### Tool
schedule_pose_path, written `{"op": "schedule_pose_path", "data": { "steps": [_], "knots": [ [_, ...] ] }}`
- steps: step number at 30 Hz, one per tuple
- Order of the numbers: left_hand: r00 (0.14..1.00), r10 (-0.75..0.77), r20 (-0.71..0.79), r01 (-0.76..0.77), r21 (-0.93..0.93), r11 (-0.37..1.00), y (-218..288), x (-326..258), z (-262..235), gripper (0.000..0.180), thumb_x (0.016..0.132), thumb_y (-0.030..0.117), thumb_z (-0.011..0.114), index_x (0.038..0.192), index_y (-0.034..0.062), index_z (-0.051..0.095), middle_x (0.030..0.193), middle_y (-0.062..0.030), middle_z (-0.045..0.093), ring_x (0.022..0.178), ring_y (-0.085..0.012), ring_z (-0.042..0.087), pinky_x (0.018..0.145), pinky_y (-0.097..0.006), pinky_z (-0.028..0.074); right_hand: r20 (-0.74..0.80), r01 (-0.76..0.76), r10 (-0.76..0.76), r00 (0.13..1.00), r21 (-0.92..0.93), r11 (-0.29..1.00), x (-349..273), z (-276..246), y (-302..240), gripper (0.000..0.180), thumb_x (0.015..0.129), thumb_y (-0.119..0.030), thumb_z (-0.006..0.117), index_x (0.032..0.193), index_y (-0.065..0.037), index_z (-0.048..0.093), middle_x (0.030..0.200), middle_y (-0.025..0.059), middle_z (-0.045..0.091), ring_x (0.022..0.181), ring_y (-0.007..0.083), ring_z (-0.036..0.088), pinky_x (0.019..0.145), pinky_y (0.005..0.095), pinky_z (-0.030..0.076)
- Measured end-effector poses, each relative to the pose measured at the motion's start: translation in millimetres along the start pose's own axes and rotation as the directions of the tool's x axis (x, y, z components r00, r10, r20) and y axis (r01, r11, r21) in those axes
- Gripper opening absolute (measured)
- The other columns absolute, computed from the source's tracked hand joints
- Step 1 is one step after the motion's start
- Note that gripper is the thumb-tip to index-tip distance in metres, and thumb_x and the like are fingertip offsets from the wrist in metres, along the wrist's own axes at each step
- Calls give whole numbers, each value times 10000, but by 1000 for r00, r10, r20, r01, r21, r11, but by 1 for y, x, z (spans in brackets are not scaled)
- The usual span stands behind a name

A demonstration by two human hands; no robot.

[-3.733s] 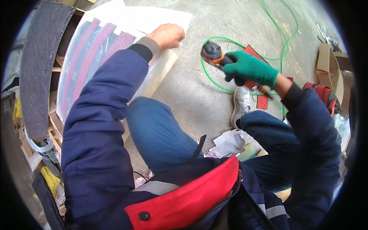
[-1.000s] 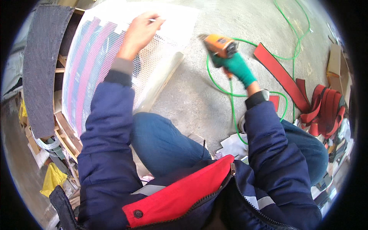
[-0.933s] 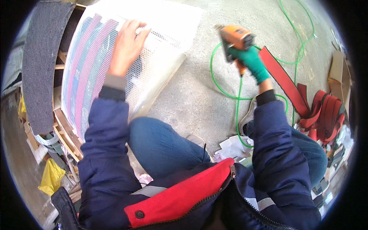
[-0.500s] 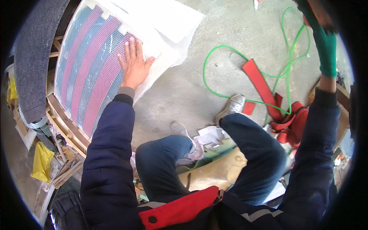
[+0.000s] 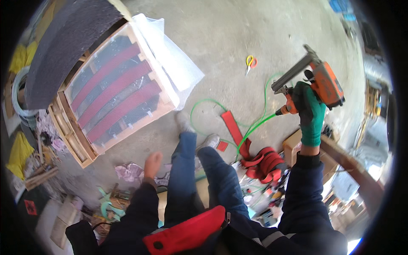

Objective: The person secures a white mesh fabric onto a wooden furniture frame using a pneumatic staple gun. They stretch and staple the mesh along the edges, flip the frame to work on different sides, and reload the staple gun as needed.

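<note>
Framed panel (image 5: 117,91) left on floor, scissors (image 5: 250,63) right, hose (image 5: 238,123) between

An orange and grey staple gun (image 5: 316,80) is held up in the air in the gloved right hand (image 5: 311,112), its long metal magazine slanting up to the right. A green air hose (image 5: 255,125) runs from its handle down to the concrete floor, looping beside a red strap.
</note>
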State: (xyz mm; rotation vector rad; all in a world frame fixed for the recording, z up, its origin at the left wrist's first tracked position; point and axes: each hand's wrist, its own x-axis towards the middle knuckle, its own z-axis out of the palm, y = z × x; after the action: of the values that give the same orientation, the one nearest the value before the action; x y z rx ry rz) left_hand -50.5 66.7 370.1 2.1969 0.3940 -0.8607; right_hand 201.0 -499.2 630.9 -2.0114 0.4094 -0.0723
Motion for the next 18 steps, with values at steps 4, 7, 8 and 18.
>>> {"op": "schedule_pose_path", "data": {
  "steps": [4, 7, 8, 18],
  "knots": [
    [980, -109, 167, 117, -36, 993, 14, -28, 34, 364, 1009, 353, 611, 1145, 40, 738, 1125, -233, 726, 1067, -423, 678, 942, -510, 520, -71, 95, -86, 994, 135, 986, 68, 12, -53, 124, 1033, -46, 607, 1098, 54, 641, 1029, 74, 656, 886, 136, 633, 928, 337, 551],
    [974, -144, 173, 142, 22, 990, 61, 12, 37, 321, 995, 316, 629, 1141, 55, 746, 1120, -225, 731, 1042, -405, 692, 923, -481, 538, -52, 23, -19, 998, 75, 997, 105, 47, -84, 102, 1023, -24, 608, 1062, 56, 657, 1008, 63, 649, 897, 135, 618, 887, 343, 560],
    [988, -122, 96, 133, -118, 984, 80, 25, 32, 314, 996, 308, 636, 1138, 51, 746, 1120, -219, 733, 1040, -396, 696, 921, -468, 544, 97, 34, -42, 994, 87, 996, 122, 61, -95, 74, 1007, -8, 612, 1017, 57, 645, 960, 49, 627, 874, 134, 601, 850, 328, 552],
    [944, -257, -208, 127, -490, 862, 196, 81, 3, 289, 1002, 305, 650, 1093, 56, 763, 1091, -179, 752, 1078, -372, 696, 931, -458, 554, 505, 331, -314, 804, 59, 942, 286, 228, -182, 140, 964, -97, 636, 1041, 12, 677, 936, 64, 686, 847, 184, 636, 781, 324, 521]
  ]
}}
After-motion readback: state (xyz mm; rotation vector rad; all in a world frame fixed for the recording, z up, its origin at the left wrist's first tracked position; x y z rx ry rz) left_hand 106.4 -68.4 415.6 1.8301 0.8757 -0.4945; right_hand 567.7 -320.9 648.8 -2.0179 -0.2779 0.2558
